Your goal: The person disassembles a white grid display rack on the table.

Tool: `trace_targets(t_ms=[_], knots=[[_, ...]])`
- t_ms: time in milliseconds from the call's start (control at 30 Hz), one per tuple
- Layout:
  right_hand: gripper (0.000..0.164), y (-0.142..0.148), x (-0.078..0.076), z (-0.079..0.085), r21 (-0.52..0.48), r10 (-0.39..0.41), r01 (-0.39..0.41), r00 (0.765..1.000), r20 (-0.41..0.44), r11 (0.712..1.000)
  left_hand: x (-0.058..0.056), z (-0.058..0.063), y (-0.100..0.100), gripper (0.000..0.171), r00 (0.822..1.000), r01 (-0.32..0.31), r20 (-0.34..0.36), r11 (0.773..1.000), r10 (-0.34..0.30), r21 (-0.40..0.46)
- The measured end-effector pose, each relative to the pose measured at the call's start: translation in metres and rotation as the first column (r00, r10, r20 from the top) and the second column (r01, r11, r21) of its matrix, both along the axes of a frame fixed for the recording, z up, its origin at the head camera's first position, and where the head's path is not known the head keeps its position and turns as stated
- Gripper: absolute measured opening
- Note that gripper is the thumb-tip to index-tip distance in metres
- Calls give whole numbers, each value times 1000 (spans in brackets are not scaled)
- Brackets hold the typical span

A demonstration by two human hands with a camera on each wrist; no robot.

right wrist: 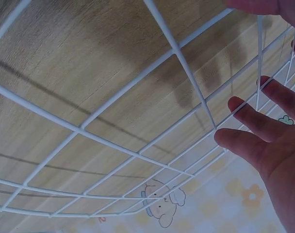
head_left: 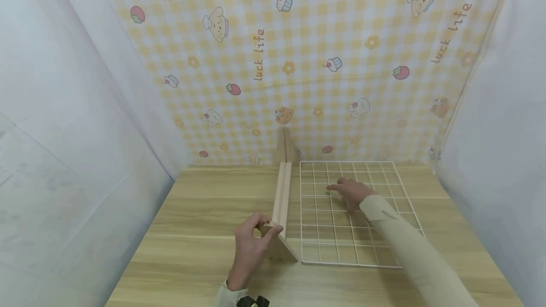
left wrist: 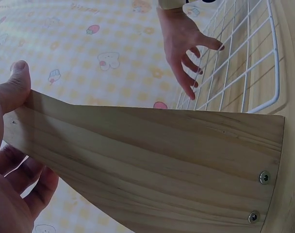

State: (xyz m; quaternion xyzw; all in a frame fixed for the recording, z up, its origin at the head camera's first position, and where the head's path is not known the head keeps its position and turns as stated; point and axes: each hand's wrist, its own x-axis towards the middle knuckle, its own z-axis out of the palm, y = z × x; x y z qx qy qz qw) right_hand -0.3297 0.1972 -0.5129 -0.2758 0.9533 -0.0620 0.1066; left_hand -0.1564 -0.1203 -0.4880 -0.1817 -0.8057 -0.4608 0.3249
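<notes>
My left hand (head_left: 251,248) pinches the top of the near wooden end panel (left wrist: 157,150), thumb on one side and fingers on the other. Two screws show low on that panel in the left wrist view. A grooved wooden rail (head_left: 281,198) runs back from it to a matching far end panel (head_left: 286,147). To the right, a white wire grid (head_left: 324,225) lies over the table. My right hand (head_left: 351,192) is above the grid's middle, fingers spread and partly bent. In the right wrist view, its fingertips (right wrist: 227,137) overlap the wires, gripping none of them.
The wood-grain table (head_left: 204,231) carries the stand and the grid. A yellow checked cloth (head_left: 307,89) with cartoon prints hangs behind it. White sheets (head_left: 490,122) close in the right side, and another pale sheet (head_left: 85,155) the left.
</notes>
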Motion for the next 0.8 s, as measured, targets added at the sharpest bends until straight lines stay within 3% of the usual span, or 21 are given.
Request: trace_targets(t_ms=[233, 533, 700, 800], knots=[[96, -1, -6, -3, -19, 0, 0, 1000, -4, 1000, -5, -3, 3, 30, 996, 26, -83, 1000, -26, -4], [91, 6, -10, -9, -19, -21, 21, 1000, -13, 1000, -3, -1, 6, 25, 999, 38, -17, 999, -38, 8], [82, 6, -9, -9, -36, -21, 20, 1000, -10, 999, -3, -1, 7, 27, 999, 32, -40, 999, -31, 10], [87, 7, -11, -11, -18, -28, 27, 1000, -8, 999, -3, -1, 7, 30, 998, 33, -49, 999, -32, 12]])
